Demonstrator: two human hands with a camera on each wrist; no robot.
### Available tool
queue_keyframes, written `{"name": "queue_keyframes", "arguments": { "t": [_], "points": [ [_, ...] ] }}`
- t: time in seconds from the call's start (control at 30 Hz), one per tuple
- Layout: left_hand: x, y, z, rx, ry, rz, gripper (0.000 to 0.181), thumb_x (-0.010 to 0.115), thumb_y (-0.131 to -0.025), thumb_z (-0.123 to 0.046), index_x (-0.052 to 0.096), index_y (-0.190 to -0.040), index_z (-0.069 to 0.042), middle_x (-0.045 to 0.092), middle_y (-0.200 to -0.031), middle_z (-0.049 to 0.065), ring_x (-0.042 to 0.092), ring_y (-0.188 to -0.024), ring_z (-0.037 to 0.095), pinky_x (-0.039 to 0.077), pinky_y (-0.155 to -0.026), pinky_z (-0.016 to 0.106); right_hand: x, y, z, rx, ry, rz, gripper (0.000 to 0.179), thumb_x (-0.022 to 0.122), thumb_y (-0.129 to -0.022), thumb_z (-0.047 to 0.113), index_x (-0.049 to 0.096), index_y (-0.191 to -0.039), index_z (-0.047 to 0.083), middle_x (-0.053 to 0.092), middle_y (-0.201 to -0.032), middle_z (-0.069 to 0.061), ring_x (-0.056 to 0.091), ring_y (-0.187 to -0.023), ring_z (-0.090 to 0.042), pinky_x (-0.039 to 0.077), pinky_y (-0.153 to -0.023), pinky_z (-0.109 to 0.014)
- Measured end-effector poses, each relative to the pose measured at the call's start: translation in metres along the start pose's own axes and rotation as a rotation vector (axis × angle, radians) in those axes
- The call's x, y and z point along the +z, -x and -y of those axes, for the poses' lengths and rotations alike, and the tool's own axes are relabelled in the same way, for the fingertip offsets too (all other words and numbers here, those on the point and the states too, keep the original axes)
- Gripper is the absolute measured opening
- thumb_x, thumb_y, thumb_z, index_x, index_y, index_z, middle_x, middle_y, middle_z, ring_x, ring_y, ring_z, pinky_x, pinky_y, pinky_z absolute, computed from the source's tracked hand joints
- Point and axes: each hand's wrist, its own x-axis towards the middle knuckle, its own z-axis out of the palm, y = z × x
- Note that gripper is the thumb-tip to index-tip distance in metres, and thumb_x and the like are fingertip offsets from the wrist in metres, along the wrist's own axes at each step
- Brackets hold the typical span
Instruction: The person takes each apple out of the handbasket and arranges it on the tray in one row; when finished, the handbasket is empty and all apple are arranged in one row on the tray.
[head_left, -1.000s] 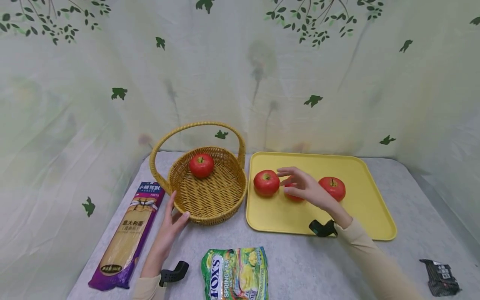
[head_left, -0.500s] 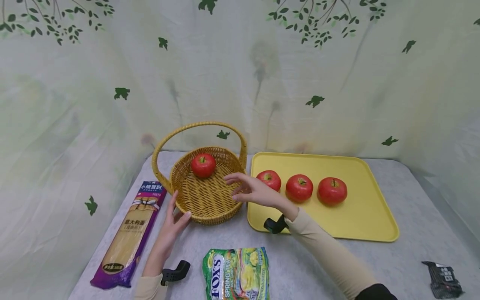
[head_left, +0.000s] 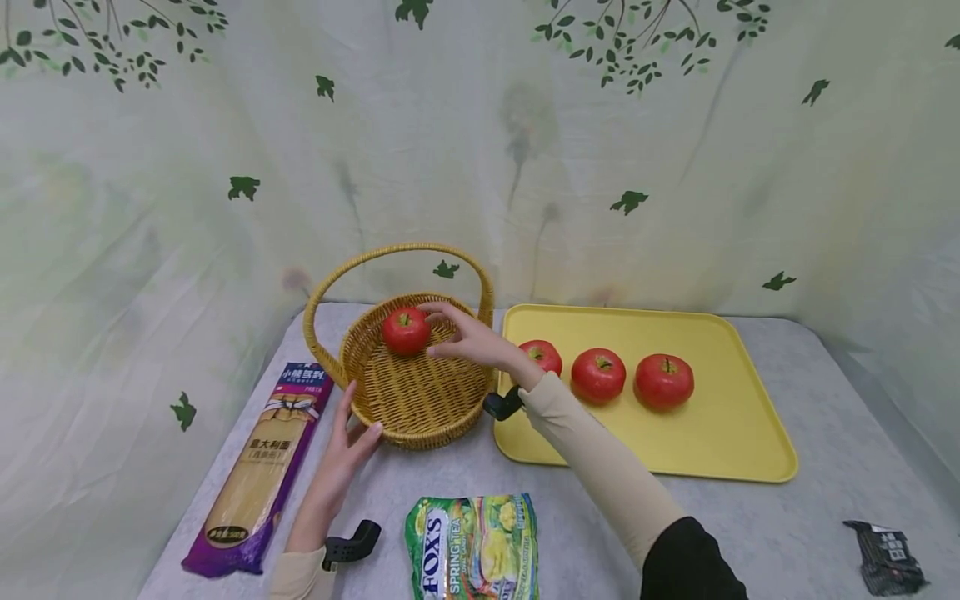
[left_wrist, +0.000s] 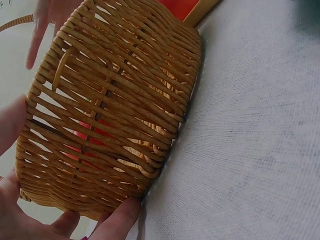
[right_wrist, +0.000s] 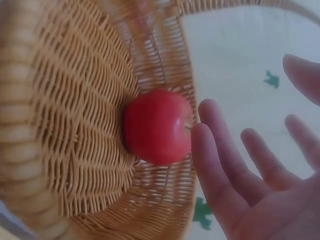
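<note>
A round wicker basket (head_left: 420, 392) with a tall arched handle holds one red apple (head_left: 406, 331) near its back left wall. Spread fingers of my left hand (head_left: 341, 467) rest against the basket's near left side, with the thumb at the rim. In the left wrist view they lie along the woven outer wall, fairly straight. My right hand (head_left: 476, 340) is over the basket, palm toward the apple, fingertips right beside it. The right wrist view shows these fingers spread and relaxed, nothing held, with the apple (right_wrist: 159, 127) on the weave just past their tips.
Right of the basket lies a yellow tray (head_left: 720, 417) with three more apples; the left one (head_left: 543, 357) is partly hidden by the right arm. A pasta pack (head_left: 258, 467) lies at left, a green FOX'S bag (head_left: 472, 546) in front, a black packet (head_left: 887, 558) far right.
My right hand has moved left from over the tray's apples, across the basket rim, to beside the apple in the basket. The left hand stays at the basket.
</note>
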Motion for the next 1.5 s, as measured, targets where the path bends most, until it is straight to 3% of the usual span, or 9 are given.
{"name": "queue_keyframes", "arguments": {
  "t": [0.13, 0.33, 0.43, 0.6, 0.7, 0.93, 1.2, 1.5],
  "points": [
    [-0.001, -0.001, -0.001, -0.007, -0.007, -0.005, 0.074, 0.049, -0.101, -0.016, 0.000, -0.154, -0.032, -0.013, -0.158, 0.004, 0.008, -0.139, 0.046, 0.021, -0.106, 0.061, -0.001, -0.017, -0.003, 0.060, -0.009, -0.008, 0.066, 0.063, -0.093, 0.010, 0.028, -0.149, 0.013, 0.033, -0.145, -0.022, 0.061, -0.099, -0.031, 0.053, -0.075, -0.033],
    [-0.001, -0.001, -0.001, -0.016, -0.011, -0.007, 0.074, 0.049, -0.101, -0.016, 0.000, -0.154, -0.032, -0.014, -0.157, 0.004, 0.009, -0.139, 0.046, 0.022, -0.107, 0.060, 0.002, -0.036, -0.006, 0.134, -0.002, -0.013, 0.070, 0.063, -0.092, 0.010, 0.024, -0.151, 0.011, 0.026, -0.148, -0.022, 0.063, -0.089, -0.030, 0.052, -0.067, -0.030],
    [-0.001, 0.000, -0.001, -0.020, -0.014, -0.010, 0.074, 0.049, -0.101, -0.017, 0.000, -0.154, -0.031, -0.014, -0.157, 0.005, 0.009, -0.139, 0.047, 0.022, -0.106, 0.060, 0.005, -0.043, -0.009, 0.164, 0.005, -0.018, 0.073, 0.063, -0.092, 0.009, 0.022, -0.152, 0.009, 0.023, -0.150, -0.022, 0.063, -0.088, -0.036, 0.051, -0.064, -0.029],
    [0.000, 0.000, -0.001, -0.005, -0.015, -0.008, 0.074, 0.049, -0.101, -0.016, 0.001, -0.154, -0.031, -0.014, -0.157, 0.006, 0.010, -0.139, 0.047, 0.022, -0.106, 0.060, 0.015, -0.053, -0.017, 0.243, 0.001, -0.045, 0.077, 0.064, -0.091, 0.009, 0.020, -0.153, 0.015, 0.016, -0.151, -0.021, 0.059, -0.097, -0.049, 0.053, -0.080, -0.047],
    [-0.001, 0.000, 0.000, 0.002, -0.014, -0.005, 0.074, 0.049, -0.101, -0.015, 0.001, -0.154, -0.032, -0.013, -0.157, 0.007, 0.010, -0.139, 0.047, 0.022, -0.106, 0.060, 0.024, -0.058, -0.022, 0.286, -0.029, -0.089, 0.078, 0.066, -0.090, 0.009, 0.021, -0.153, 0.018, 0.015, -0.150, -0.020, 0.059, -0.097, -0.050, 0.049, -0.086, -0.054],
    [-0.002, 0.002, 0.000, 0.000, -0.009, -0.008, 0.073, 0.049, -0.101, -0.016, 0.001, -0.154, -0.034, -0.012, -0.157, 0.008, 0.010, -0.139, 0.047, 0.021, -0.107, 0.060, 0.045, -0.063, -0.030, 0.354, -0.101, -0.188, 0.082, 0.069, -0.087, 0.012, 0.022, -0.153, 0.021, 0.011, -0.153, -0.017, 0.060, -0.096, -0.049, 0.051, -0.084, -0.052],
    [-0.001, 0.000, -0.002, -0.009, -0.017, -0.008, 0.072, 0.049, -0.101, -0.017, 0.002, -0.154, -0.034, -0.011, -0.158, 0.008, 0.011, -0.139, 0.046, 0.022, -0.106, 0.060, 0.053, -0.069, -0.034, 0.390, -0.188, -0.293, 0.083, 0.069, -0.088, 0.014, 0.020, -0.153, 0.028, 0.007, -0.155, -0.013, 0.061, -0.095, -0.047, 0.052, -0.084, -0.050],
    [-0.001, 0.002, -0.002, -0.001, -0.017, -0.012, 0.073, 0.049, -0.101, -0.017, 0.002, -0.155, -0.029, -0.013, -0.158, 0.007, 0.010, -0.139, 0.047, 0.021, -0.107, 0.060, 0.064, -0.073, -0.038, 0.420, -0.253, -0.459, 0.074, 0.073, -0.084, 0.006, 0.037, -0.146, 0.022, 0.015, -0.140, -0.017, 0.063, -0.089, -0.046, 0.055, -0.078, -0.046]
  ]
}}
